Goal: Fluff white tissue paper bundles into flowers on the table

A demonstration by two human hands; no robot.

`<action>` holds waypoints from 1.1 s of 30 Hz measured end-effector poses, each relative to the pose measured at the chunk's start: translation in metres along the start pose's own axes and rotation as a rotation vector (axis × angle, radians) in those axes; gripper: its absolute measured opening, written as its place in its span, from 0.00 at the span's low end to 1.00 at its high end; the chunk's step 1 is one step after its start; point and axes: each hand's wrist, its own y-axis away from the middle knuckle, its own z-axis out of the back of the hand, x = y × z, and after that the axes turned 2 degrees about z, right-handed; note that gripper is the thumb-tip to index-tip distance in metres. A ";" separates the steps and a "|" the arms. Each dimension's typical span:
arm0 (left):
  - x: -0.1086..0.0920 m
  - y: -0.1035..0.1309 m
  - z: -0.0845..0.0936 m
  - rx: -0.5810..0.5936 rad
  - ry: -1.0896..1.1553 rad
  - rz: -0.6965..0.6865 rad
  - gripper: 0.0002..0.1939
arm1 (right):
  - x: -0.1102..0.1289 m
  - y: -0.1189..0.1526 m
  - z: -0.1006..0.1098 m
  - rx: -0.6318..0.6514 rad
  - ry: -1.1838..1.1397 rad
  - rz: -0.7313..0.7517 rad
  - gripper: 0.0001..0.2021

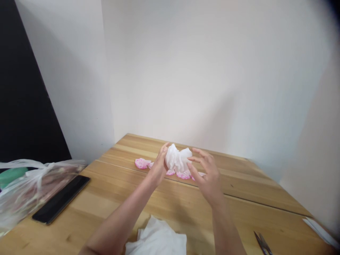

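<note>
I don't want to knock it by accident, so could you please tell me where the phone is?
In the head view, the phone lies at left on the wooden table, just right of the plastic bag.

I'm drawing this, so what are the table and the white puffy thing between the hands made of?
The table looks like smooth wood, or maybe wood-print: streaky grain and dark knots show. The white puffy thing looks like thin, matte tissue paper, from its crinkles and soft folds, though thin cloth is possible.

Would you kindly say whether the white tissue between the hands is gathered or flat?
Gathered: the white tissue is creased and puffed into two bulges.
</note>
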 end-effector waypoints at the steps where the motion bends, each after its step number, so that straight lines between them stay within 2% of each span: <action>1: 0.000 0.001 -0.001 0.007 -0.007 0.003 0.30 | -0.001 0.000 -0.003 0.008 0.009 0.014 0.06; 5: 0.000 0.004 -0.006 0.035 -0.036 0.011 0.34 | -0.010 0.003 -0.013 0.010 0.090 0.006 0.06; 9: -0.003 0.007 -0.009 0.087 -0.036 0.069 0.41 | -0.023 0.005 -0.017 0.002 0.053 -0.149 0.07; 14: -0.004 0.004 -0.003 0.083 -0.045 0.141 0.32 | -0.030 0.004 -0.012 0.024 -0.121 -0.320 0.10; 18: 0.003 -0.002 0.005 0.060 -0.123 0.132 0.28 | -0.031 0.003 -0.011 0.043 -0.151 -0.336 0.10; 23: 0.011 -0.005 0.007 0.101 -0.340 0.014 0.25 | -0.026 0.002 -0.012 0.068 -0.185 -0.312 0.10; 26: 0.015 -0.007 0.007 0.099 -0.409 -0.013 0.22 | -0.022 0.002 -0.012 0.081 -0.182 -0.303 0.10; 30: 0.019 -0.009 0.010 0.090 -0.431 -0.011 0.20 | -0.022 0.002 -0.012 0.063 -0.191 -0.299 0.10; 33: 0.018 -0.009 0.010 0.027 -0.349 0.020 0.18 | -0.022 0.002 -0.010 0.015 -0.185 -0.317 0.10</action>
